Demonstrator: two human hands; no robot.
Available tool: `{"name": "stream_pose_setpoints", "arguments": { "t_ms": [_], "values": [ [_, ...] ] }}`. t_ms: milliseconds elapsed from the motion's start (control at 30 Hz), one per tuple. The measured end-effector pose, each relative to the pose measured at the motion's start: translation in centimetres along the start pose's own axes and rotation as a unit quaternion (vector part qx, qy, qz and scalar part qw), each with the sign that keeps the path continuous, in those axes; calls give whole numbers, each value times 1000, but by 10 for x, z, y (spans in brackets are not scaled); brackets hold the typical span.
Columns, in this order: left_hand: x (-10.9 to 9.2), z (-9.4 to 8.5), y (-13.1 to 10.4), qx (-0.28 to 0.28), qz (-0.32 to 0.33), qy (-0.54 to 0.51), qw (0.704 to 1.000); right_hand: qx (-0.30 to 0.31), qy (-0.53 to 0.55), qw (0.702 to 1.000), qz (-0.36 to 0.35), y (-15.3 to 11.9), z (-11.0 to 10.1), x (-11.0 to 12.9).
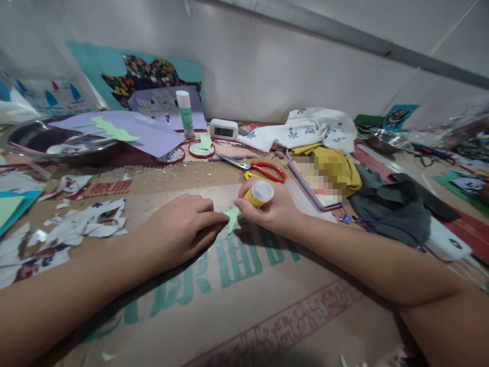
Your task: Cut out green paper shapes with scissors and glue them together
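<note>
My right hand (273, 211) is wrapped round a yellow glue stick (260, 194), its whitish end tilted up and its lower end hidden behind the fingers. Under it, a small light-green paper cut-out (232, 218) lies on the printed cardboard sheet (171, 316). My left hand (187, 224) pins the left edge of that cut-out with its fingertips, the other fingers curled. Just beyond my right hand are red-handled scissors (267, 169), blades pointing left, and a thin yellow strip-like thing (255, 176).
Torn white patterned scraps (99, 219) lie at left. Behind stand a metal bowl (23, 140) with purple paper (153, 137) across it, a white-and-green glue stick (185, 114) and a digital clock (224, 129). A phone (315, 183) and cloths (389, 204) are at right.
</note>
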State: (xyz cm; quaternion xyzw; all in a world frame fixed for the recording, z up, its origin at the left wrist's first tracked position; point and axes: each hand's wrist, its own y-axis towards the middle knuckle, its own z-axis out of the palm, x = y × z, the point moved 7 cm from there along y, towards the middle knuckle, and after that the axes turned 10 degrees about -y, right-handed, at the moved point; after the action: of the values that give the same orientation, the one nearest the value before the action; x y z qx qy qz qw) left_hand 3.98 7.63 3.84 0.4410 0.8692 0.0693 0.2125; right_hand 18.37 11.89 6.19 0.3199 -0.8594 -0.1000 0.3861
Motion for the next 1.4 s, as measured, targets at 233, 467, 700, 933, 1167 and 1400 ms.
{"name": "stream_pose_setpoints", "arguments": {
  "t_ms": [233,467,700,933,1167,1400],
  "values": [
    [0,0,0,0,1,-8,1000,23,30,999,-36,0,4,4],
    [0,-1,-1,-3,-7,-9,1000,3,14,1000,20,1,1,-3],
    [-1,-2,1,-1,-4,-2,1000,-10,6,999,38,1,0,-6],
    [-2,-2,2,-1,1,-5,1000,26,33,999,11,1,4,-1],
    [-1,-2,1,-7,-3,-3,1000,-11,3,999,33,2,-2,-8],
    [0,-1,0,-8,-4,-7,1000,0,10,1000,8,2,0,-4]
  ]
}}
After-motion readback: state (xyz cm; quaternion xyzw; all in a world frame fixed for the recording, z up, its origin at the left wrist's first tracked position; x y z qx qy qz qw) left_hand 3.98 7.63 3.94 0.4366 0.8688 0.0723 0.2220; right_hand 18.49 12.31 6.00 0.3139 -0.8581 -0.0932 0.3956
